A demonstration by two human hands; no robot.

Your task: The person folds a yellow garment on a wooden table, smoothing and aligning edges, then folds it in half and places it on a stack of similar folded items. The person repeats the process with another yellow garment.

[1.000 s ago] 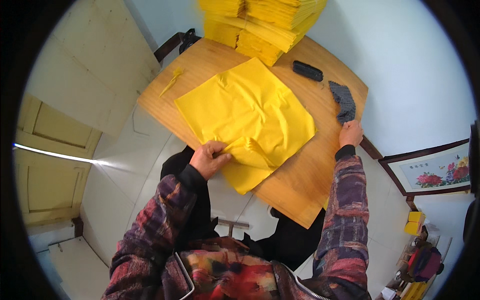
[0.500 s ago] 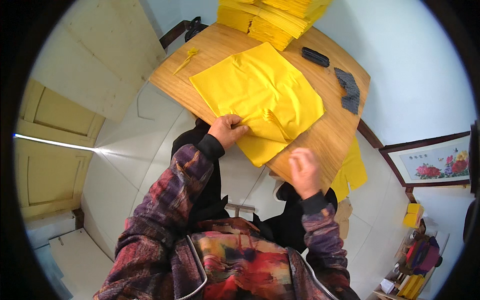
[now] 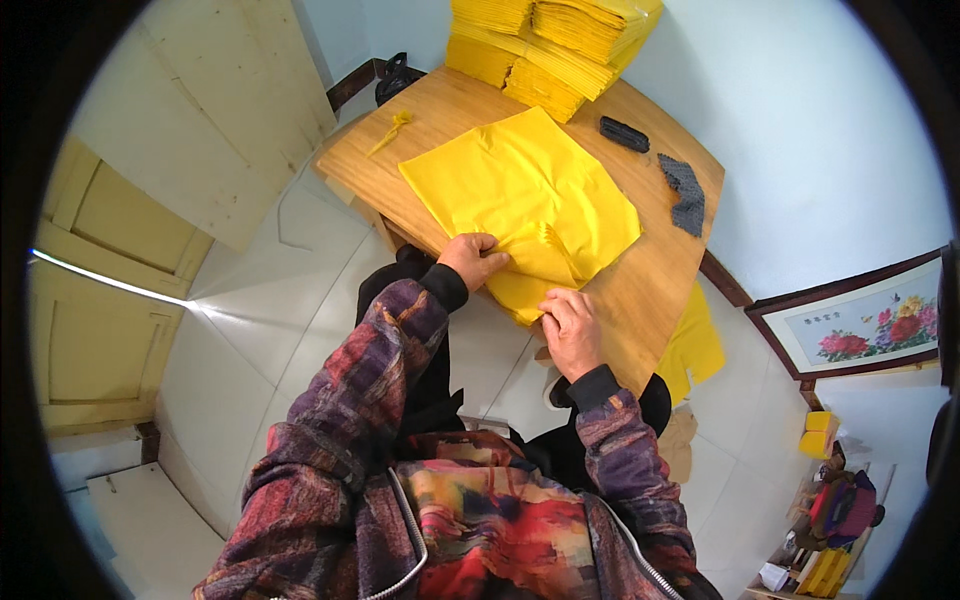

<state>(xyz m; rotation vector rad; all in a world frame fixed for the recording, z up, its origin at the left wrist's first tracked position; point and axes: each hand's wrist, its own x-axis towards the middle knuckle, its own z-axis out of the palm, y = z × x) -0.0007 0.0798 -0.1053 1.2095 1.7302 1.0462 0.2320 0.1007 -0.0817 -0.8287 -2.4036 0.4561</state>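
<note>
Beyond the far left edge of the wooden counter [image 3: 635,300], near the base of the pale blue wall [image 3: 790,150], sits a black plastic bag [image 3: 396,82]; its contents are not visible. At lower right, a low unit, partly cut off by the rim, carries a red and purple bundle [image 3: 845,508] and flat yellow pieces [image 3: 823,572].

Counter layout: a creased, bright yellow fabric sheet [image 3: 560,190] lies across the middle, its near edge folded over. Behind it stands a tall stack of folded yellow fabric [image 3: 545,60]. To its right lie a black oblong object [image 3: 624,134] and, nearer the edge, a dark grey textured fabric piece [image 3: 685,195]. To its left lies a twisted yellow scrap [image 3: 390,133].

Room: pale tiled floor [image 3: 325,280], cream panelled doors [image 3: 105,285] at left, a framed flower picture [image 3: 860,325] at right.

Left grip [image 3: 474,262]: thumb and fingers close on the sheet's near left edge. Right grip [image 3: 571,330]: fingers bent, fingertips touching the sheet's near corner; whether they clamp it cannot be told.

Change: one second ago the right grip is at the grey piece; half a second ago it is over the counter's near part, apart from the sheet. It now meets the sheet. The left grip keeps the same edge throughout.
</note>
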